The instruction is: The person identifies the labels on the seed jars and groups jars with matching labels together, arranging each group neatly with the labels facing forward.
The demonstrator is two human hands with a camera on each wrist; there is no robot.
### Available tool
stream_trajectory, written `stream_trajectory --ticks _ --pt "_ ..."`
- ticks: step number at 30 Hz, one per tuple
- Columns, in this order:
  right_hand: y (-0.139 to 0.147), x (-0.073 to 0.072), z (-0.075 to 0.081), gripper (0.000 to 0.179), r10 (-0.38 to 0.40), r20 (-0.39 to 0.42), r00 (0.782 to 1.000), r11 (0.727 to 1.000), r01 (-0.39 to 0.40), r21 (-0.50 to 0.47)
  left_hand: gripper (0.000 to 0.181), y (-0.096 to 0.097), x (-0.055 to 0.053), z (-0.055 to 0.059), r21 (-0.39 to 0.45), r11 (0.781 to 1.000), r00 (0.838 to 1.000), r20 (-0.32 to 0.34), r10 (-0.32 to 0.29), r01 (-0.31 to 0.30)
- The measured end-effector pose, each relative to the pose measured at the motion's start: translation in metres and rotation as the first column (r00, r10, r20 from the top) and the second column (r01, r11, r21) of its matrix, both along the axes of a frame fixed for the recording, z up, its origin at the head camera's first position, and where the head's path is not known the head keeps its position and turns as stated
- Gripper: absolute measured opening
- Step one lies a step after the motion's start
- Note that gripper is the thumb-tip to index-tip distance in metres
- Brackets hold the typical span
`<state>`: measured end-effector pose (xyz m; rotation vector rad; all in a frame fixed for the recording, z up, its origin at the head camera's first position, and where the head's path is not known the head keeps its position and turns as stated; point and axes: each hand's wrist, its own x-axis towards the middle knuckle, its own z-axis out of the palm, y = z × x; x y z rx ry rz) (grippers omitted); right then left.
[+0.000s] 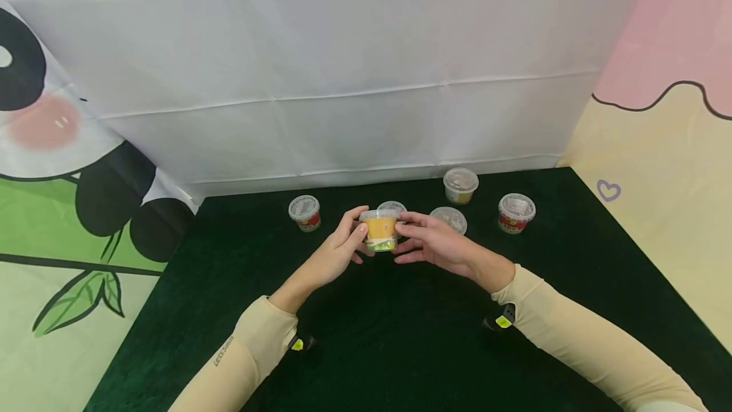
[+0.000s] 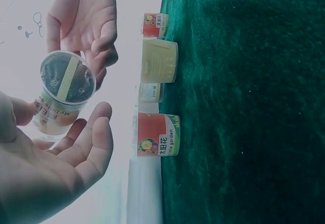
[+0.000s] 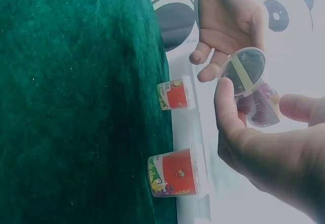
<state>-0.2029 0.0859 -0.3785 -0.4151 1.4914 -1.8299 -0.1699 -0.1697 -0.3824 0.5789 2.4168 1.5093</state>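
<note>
A small plastic cup (image 1: 380, 237) with a yellow-orange label and a clear lid is held up over the dark green cloth, between both hands. My left hand (image 1: 336, 252) grips its left side, thumb on the front and fingers behind. From the right, my right hand (image 1: 443, 245) holds the cup with thumb and forefinger near the lid, its other fingers spread below. In the left wrist view, a pale strip crosses the cup's lid (image 2: 67, 79). The right wrist view shows a right fingertip at the rim of the cup (image 3: 261, 109).
Several more lidded cups stand on the green cloth (image 1: 366, 336) toward the back: a red-labelled cup (image 1: 305, 213) at left, another red-labelled cup (image 1: 516, 213) at right, a pale cup (image 1: 460, 185) and a lidded cup (image 1: 450, 218) between them. A white curtain (image 1: 354, 81) hangs behind.
</note>
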Motion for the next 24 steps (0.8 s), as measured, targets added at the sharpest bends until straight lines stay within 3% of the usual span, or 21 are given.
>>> stream_trajectory --ticks 14,24 --pt "-0.0016 -0.0007 -0.0014 0.065 -0.019 0.047 0.999 1.000 0.018 0.018 0.051 -0.0002 -0.0008 -0.0026 -0.002 1.000 1.000 0.030 -0.005 0.005" --pt "-0.0017 -0.0026 -0.0018 0.063 -0.005 0.022 1.000 1.000 0.004 0.030 0.056 -0.0007 -0.0019 -0.0054 -0.019 1.000 0.997 0.083 -0.003 0.005"
